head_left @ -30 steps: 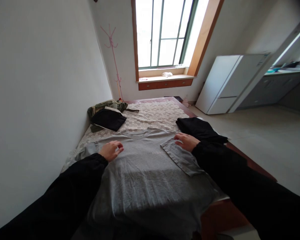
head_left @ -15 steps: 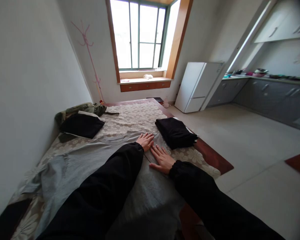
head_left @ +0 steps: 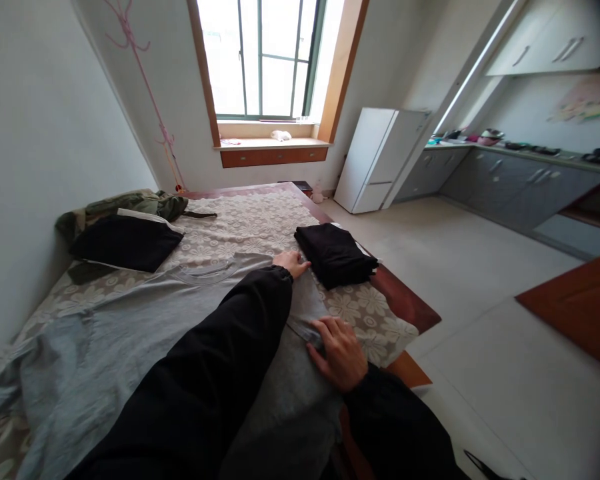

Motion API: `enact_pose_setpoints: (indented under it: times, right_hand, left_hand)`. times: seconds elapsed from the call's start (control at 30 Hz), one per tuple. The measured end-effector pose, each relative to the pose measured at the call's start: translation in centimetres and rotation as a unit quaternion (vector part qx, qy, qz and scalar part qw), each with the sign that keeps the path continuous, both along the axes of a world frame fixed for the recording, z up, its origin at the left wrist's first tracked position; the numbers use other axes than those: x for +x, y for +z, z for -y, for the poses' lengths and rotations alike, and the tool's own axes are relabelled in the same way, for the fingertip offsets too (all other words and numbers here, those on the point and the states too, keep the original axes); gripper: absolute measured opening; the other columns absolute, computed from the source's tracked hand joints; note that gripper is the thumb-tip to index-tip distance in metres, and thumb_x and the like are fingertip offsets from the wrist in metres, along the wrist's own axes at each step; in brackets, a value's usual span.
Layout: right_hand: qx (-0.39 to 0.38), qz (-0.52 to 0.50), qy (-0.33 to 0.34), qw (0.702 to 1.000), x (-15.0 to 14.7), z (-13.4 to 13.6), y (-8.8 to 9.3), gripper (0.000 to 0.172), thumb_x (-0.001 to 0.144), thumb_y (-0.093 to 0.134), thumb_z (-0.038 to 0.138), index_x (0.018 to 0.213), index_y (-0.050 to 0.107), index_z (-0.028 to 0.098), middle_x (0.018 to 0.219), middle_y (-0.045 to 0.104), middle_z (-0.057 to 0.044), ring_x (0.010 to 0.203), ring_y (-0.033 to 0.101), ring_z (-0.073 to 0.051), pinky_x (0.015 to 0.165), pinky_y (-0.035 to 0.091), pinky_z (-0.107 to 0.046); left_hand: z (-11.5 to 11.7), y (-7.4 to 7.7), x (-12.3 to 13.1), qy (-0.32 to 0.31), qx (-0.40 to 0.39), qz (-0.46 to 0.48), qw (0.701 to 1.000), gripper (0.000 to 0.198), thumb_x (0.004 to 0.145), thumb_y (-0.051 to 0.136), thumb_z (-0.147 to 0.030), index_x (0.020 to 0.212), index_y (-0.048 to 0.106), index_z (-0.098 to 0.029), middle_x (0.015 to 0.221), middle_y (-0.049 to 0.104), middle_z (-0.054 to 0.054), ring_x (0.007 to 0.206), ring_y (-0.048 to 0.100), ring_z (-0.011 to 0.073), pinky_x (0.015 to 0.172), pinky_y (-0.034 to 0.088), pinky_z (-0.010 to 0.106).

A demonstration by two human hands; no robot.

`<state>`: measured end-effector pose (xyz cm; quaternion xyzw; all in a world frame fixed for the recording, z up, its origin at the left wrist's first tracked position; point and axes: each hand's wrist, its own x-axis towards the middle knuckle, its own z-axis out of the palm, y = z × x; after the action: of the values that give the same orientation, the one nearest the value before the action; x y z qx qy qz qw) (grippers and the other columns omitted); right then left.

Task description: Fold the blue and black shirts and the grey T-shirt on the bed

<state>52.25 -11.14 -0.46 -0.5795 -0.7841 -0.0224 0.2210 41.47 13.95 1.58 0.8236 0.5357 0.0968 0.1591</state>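
Observation:
A grey T-shirt point(head_left: 130, 333) lies spread over a patterned tablecloth point(head_left: 250, 217), its collar toward the far side. My left hand point(head_left: 291, 263) reaches across the shirt and pinches the far edge of its right-hand sleeve, close to the folded black clothes point(head_left: 334, 256). Nearer to me, my right hand point(head_left: 341, 353) has its fingers bent around the hem of the same sleeve. Part of the shirt is hidden under my left arm.
At the left by the wall lie a black folded cloth point(head_left: 125, 241) and a camouflage garment point(head_left: 150, 202). A pink coat stand point(head_left: 147, 87) rises behind the table. Beyond its right side are a white refrigerator point(head_left: 380, 157) and a brown wooden panel point(head_left: 575, 307).
My hands have moved apart: the right has come back toward me, while the left stays at the sleeve's far edge. Flat fingers have closed on the sleeve. The view has shifted right.

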Motion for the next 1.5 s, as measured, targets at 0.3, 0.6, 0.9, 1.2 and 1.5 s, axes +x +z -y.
enact_pose_setpoints:
  times: [0.3, 0.6, 0.9, 1.2, 1.5]
  right_hand:
    - [0.081, -0.088, -0.052, 0.992, 1.3, 2.3, -2.6, 0.018, 0.092, 0.050, 0.013, 0.104, 0.059, 0.023, 0.101, 0.065, -0.008, 0.096, 0.060, -0.026, 0.088, 0.047, -0.041]
    - [0.066, -0.126, -0.009, 0.990, 2.6, 2.9, -2.8, 0.009, 0.098, 0.047, 0.017, 0.096, 0.054, 0.023, 0.094, 0.064, -0.007, 0.090, 0.061, -0.024, 0.083, 0.050, -0.038]
    - [0.089, -0.131, -0.068, 0.985, 3.2, 4.4, -3.8, 0.011, 0.099, 0.055, 0.029, 0.091, 0.049, 0.025, 0.114, 0.067, -0.010, 0.108, 0.061, -0.028, 0.092, 0.048, -0.045]
    - [0.071, -0.105, -0.093, 0.988, 4.3, 4.7, -3.0, 0.026, 0.097, 0.054, 0.031, 0.122, 0.054, 0.022, 0.116, 0.064, -0.011, 0.108, 0.061, -0.029, 0.094, 0.045, -0.044]
    - [0.031, -0.029, -0.103, 0.994, 5.6, 3.5, -2.8, 0.022, 0.098, 0.052, 0.033, 0.112, 0.064, 0.022, 0.107, 0.066, -0.010, 0.100, 0.061, -0.028, 0.089, 0.047, -0.042]
  left_hand:
    - [-1.6, -0.1, 1.0, 0.023, -0.040, -0.006, 0.999, 0.031, 0.094, 0.056, -0.042, 0.107, 0.072, -0.019, 0.117, 0.074, 0.012, 0.111, 0.066, 0.0255, 0.091, 0.050, 0.032]
    - [-1.5, 0.0, 0.6, 0.019, -0.031, -0.009, 0.999, 0.025, 0.096, 0.052, -0.034, 0.106, 0.069, -0.018, 0.118, 0.072, 0.012, 0.112, 0.066, 0.0238, 0.090, 0.050, 0.029]
    - [0.2, -0.1, 0.2, 0.038, 0.006, -0.018, 0.999, 0.031, 0.098, 0.049, -0.038, 0.121, 0.057, -0.019, 0.119, 0.070, 0.019, 0.113, 0.067, 0.0337, 0.093, 0.050, 0.043]
    - [3.3, 0.8, -3.0, -0.034, 0.071, 0.022, 0.997, 0.046, 0.098, 0.052, -0.041, 0.140, 0.046, -0.025, 0.146, 0.054, 0.010, 0.131, 0.053, 0.0278, 0.107, 0.045, 0.039]
    - [8.2, 0.3, -6.4, -0.067, 0.085, -0.028, 0.994, 0.044, 0.095, 0.055, -0.044, 0.135, 0.056, -0.027, 0.152, 0.050, 0.012, 0.133, 0.050, 0.0351, 0.107, 0.045, 0.054]
